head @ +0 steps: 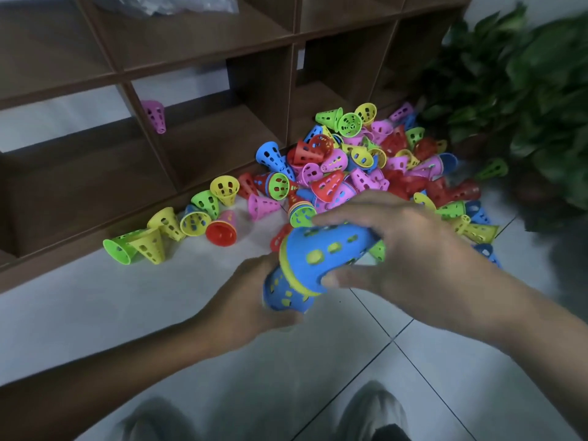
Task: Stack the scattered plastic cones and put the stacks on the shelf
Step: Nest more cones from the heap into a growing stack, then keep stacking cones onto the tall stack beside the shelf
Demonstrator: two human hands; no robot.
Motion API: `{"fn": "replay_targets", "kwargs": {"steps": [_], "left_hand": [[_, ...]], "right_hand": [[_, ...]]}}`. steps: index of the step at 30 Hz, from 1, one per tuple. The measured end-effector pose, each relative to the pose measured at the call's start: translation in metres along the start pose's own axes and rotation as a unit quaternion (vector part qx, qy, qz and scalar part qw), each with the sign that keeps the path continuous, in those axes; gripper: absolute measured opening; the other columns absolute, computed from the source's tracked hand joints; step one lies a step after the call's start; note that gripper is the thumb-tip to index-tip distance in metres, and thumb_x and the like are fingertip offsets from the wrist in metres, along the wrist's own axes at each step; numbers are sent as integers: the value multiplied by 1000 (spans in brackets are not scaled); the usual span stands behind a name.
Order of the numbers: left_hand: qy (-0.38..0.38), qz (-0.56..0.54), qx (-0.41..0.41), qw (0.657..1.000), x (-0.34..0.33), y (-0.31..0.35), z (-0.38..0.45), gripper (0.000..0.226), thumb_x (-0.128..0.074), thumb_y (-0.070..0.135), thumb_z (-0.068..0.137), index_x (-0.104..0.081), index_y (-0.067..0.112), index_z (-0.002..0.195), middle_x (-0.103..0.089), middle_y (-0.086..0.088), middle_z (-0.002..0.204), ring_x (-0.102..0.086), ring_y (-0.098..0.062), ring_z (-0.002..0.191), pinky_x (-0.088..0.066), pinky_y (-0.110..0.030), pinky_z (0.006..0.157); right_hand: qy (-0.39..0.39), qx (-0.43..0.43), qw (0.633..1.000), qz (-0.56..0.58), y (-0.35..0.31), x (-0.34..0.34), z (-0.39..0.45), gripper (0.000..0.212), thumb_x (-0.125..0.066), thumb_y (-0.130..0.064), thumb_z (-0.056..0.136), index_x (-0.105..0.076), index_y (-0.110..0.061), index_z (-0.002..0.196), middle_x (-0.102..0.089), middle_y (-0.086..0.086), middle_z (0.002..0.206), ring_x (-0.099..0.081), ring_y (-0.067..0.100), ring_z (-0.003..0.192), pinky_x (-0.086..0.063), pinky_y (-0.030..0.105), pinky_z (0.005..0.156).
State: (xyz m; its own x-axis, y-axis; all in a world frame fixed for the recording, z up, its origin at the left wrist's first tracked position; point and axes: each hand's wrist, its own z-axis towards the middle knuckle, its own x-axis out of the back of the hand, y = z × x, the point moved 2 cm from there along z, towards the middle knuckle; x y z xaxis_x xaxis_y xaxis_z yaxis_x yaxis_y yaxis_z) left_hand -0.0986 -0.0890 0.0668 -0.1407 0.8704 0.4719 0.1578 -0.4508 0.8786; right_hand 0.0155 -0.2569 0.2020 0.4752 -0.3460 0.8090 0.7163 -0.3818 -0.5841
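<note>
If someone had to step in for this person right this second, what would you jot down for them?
Left hand: grips the lower end of a small stack of blue and yellow cones.
Right hand: fingers curled over the stack's top blue cone, seating it.
Pile: most cones lie loose on the floor against the shelf, more strung out to the left.
Done: one pink cone, maybe a short stack, sits in a shelf compartment; a few short stacks lie in the pile.
Left: finish this stack, stack the remaining cones, put all stacks on the shelf.
</note>
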Motion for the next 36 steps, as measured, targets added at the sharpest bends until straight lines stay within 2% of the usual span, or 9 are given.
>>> {"fn": "replay_targets", "kwargs": {"steps": [2, 5, 9, 12, 16, 20, 26, 30, 36], "left_hand": [[-15, -70, 29, 997, -6, -7, 2, 65, -91, 2, 67, -63, 30, 118, -72, 18, 111, -68, -3, 102, -56, -19, 77], [-10, -114, 57, 992, -16, -20, 4, 80, -94, -3, 59, -59, 29, 123, -73, 11, 112, -70, -9, 104, -56, -22, 72], [7, -132, 48, 990, -16, -24, 3, 97, -98, 1, 53, -47, 27, 130, -71, 0, 114, -71, -19, 106, -61, -37, 75], [0, -155, 27, 988, -14, -24, -2, 103, -100, 6, 54, -42, 26, 137, -69, -3, 119, -69, -22, 111, -61, -44, 84], [1, -145, 8, 989, -20, -22, -2, 97, -99, 8, 55, -47, 31, 134, -69, 2, 122, -68, -17, 113, -59, -40, 90], [34, -134, 8, 990, -22, -23, 0, 74, -91, 5, 64, -57, 35, 122, -71, 8, 114, -70, -12, 104, -58, -35, 85], [91, -152, 24, 984, -1, -31, -5, 59, -86, 25, 68, -59, 33, 120, -72, 7, 110, -71, -12, 98, -60, -38, 83], [117, -123, 41, 985, 24, -51, -9, 65, -89, 16, 68, -58, 31, 123, -73, 3, 111, -72, -19, 100, -58, -53, 87], [143, -46, 37, 988, 63, -68, -23, 71, -92, 15, 62, -57, 34, 120, -71, 5, 108, -69, -20, 98, -58, -50, 85]], "right_hand": [[-53, 33, 996, -63, -7, -11, 4, 55, -88, -29, 72, -67, -34, 122, -57, -11, 111, -50, 4, 104, -42, 16, 89], [-87, 70, 979, -170, -11, -40, 9, 57, -81, -27, 76, -58, -26, 129, -57, -3, 111, -51, 19, 107, -47, 37, 92], [-97, 78, 963, -240, -9, -62, 17, 59, -76, -25, 75, -53, -26, 129, -57, -3, 108, -50, 20, 105, -45, 33, 87], [-96, 75, 971, -204, -2, -74, 19, 59, -75, -22, 76, -52, -27, 129, -59, -5, 113, -48, 18, 109, -35, 27, 79], [-98, -20, 992, -83, 19, -88, 13, 62, -79, -28, 71, -51, -33, 126, -60, -8, 113, -51, 18, 108, -49, 35, 82], [-84, -104, 990, 44, 34, -101, 9, 52, -72, -43, 65, -51, -39, 113, -64, -7, 99, -63, 19, 88, -56, 42, 79], [-48, -100, 988, 106, 24, -115, 24, 51, -84, -31, 76, -58, -33, 120, -63, -15, 99, -60, -1, 79, -47, 15, 71], [-58, -115, 980, 152, 17, -130, 44, 59, -88, -27, 72, -58, -31, 124, -63, -17, 109, -67, 1, 87, -56, 22, 80], [-181, -136, 956, 188, 10, -162, 69, 86, -89, -30, 73, -39, -32, 143, -55, -12, 127, -63, 7, 104, -57, 38, 92]]}}
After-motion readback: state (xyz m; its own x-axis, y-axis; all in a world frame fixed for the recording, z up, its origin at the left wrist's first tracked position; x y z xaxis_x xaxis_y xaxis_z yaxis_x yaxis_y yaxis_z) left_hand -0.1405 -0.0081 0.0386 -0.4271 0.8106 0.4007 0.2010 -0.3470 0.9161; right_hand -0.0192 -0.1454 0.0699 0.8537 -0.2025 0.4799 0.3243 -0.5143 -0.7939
